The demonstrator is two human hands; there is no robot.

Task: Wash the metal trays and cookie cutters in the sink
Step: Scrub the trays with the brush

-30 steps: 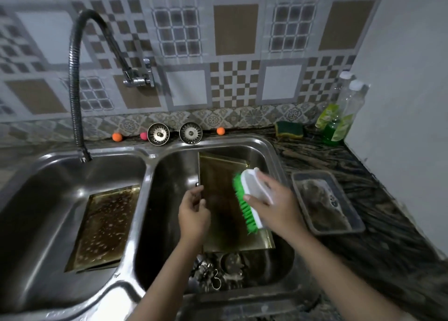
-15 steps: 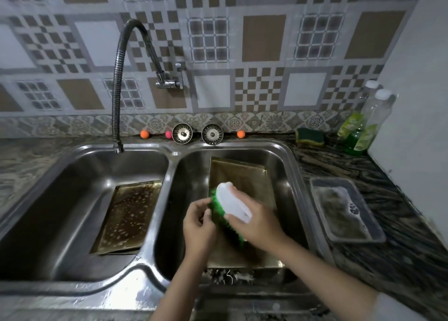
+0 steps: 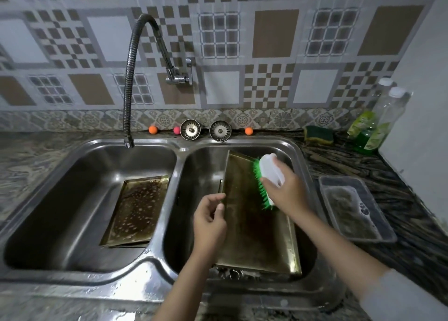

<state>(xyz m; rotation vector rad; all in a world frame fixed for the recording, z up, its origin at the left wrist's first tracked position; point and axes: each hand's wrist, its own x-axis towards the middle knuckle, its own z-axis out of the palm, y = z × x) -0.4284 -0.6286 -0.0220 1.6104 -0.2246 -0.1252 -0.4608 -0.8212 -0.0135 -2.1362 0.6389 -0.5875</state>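
A brass-coloured metal tray [image 3: 252,223] leans tilted in the right basin of the steel double sink [image 3: 180,148]. My left hand [image 3: 209,220] pinches the tray's left edge. My right hand [image 3: 284,191] grips a white scrub brush [image 3: 270,169] whose green bristles press on the tray's upper right part. A second tray [image 3: 137,208], spotted with suds, lies in the left basin. Cookie cutters [image 3: 234,273] show dimly below the right tray's near edge, mostly hidden.
A flexible faucet [image 3: 132,78] arches over the left basin. Two strainers [image 3: 190,129] and small coloured balls sit on the back rim. On the right counter stand a soapy plastic container [image 3: 355,208], a sponge [image 3: 318,134] and soap bottles [image 3: 374,124].
My right hand moved the brush from the tray's middle left up to its upper right. My left hand kept hold of the tray's left edge. The camera tilted up slightly.
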